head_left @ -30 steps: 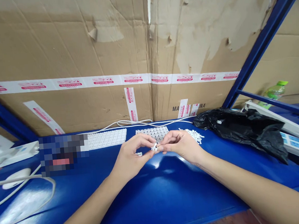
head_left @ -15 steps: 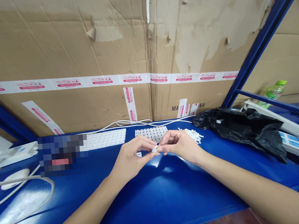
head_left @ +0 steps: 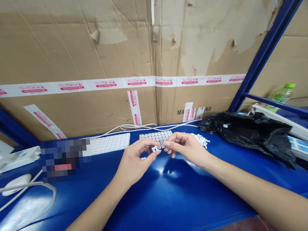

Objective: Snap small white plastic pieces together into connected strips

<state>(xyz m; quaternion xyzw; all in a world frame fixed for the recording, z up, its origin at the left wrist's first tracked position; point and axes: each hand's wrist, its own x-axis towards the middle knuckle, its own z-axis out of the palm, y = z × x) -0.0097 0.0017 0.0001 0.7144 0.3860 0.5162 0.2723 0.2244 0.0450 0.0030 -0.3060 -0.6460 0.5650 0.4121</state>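
Note:
Between the thumb and forefinger of my left hand [head_left: 137, 158] is a small white plastic piece [head_left: 155, 149] with dark square openings. Close to its right side, my right hand [head_left: 186, 146] has thumb and fingertips pressed together; what they hold, if anything, is too small to make out. Behind the hands lies a block of similar small white pieces [head_left: 151, 135] set in rows, partly covered by my fingers. A loose heap of tiny white parts [head_left: 203, 140] lies just beyond my right hand. To the left rests a longer white gridded slab [head_left: 110, 143].
A crumpled black plastic bag [head_left: 247, 132] lies on the blue table [head_left: 162, 208] at right, beside a white power strip [head_left: 305, 149]. At left are cables, a white mouse-like object [head_left: 17, 183] and another power strip [head_left: 23, 157]. Cardboard [head_left: 84, 57] walls the back.
My right hand has drawn slightly away from the small white piece, leaving a gap. The piece, still in my left hand, has turned so its square openings show.

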